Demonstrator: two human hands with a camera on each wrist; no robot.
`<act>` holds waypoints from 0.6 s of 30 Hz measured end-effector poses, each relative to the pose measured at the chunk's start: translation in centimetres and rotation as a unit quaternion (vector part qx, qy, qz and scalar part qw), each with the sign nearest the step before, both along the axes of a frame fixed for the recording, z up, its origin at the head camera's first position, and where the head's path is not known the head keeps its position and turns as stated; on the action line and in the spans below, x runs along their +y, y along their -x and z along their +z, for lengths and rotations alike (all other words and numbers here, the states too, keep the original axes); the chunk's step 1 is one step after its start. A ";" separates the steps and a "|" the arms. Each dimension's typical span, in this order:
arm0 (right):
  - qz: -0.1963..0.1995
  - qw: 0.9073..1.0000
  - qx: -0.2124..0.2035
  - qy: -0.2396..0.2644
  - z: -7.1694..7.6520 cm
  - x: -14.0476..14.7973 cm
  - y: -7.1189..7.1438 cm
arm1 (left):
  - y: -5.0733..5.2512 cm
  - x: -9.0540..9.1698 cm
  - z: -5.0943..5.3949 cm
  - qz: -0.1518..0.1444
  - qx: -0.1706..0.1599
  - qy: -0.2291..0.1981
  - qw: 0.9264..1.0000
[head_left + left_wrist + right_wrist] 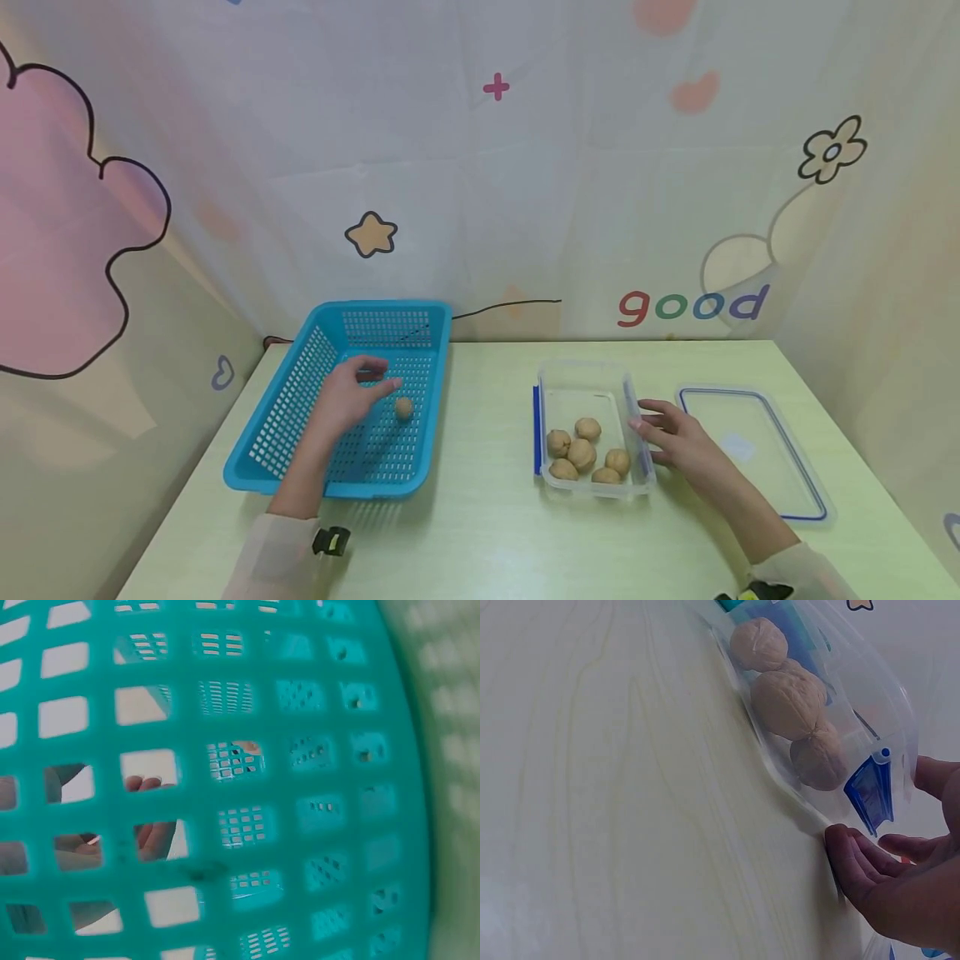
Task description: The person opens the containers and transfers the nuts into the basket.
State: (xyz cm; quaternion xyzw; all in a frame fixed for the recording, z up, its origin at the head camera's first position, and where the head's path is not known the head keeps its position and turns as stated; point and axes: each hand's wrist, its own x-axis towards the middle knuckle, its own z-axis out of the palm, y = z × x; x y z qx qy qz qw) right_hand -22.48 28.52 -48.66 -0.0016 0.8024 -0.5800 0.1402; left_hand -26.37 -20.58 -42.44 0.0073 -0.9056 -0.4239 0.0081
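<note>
My left hand (351,400) is over the blue plastic basket (435,392), its thumb and fingers spread apart with nothing between them. A single walnut (403,408) lies in the basket just below the thumb. In the left wrist view, the hand (154,840) shows only in part through the basket's holes. Several walnuts (582,455) rest in the front of a clear plastic container (547,375). My right hand (678,446) is at the container's right side, its loosely bent fingers touching the wall. The right wrist view shows that hand (907,877) beside a blue clip (874,791).
The clear lid (757,450) with a blue seal lies flat on the table, right of the container. A pale tabletop (487,533) lies between basket and container. Behind stands a printed cloth backdrop (525,208).
</note>
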 end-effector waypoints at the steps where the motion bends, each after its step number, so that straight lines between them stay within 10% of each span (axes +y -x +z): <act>1: -0.001 1.000 -0.001 0.001 0.0 0.0 0.0 | -0.1 0.1 0.1 -0.002 0.002 0.002 1.000; 12: 0.000 1.000 0.003 0.008 0.0 0.0 0.2 | -1.7 7.0 3.0 -0.075 0.072 -0.012 0.994; 18: 0.000 1.000 0.009 0.014 -0.2 0.0 0.2 | -2.4 12.5 2.7 -0.150 0.093 0.003 0.984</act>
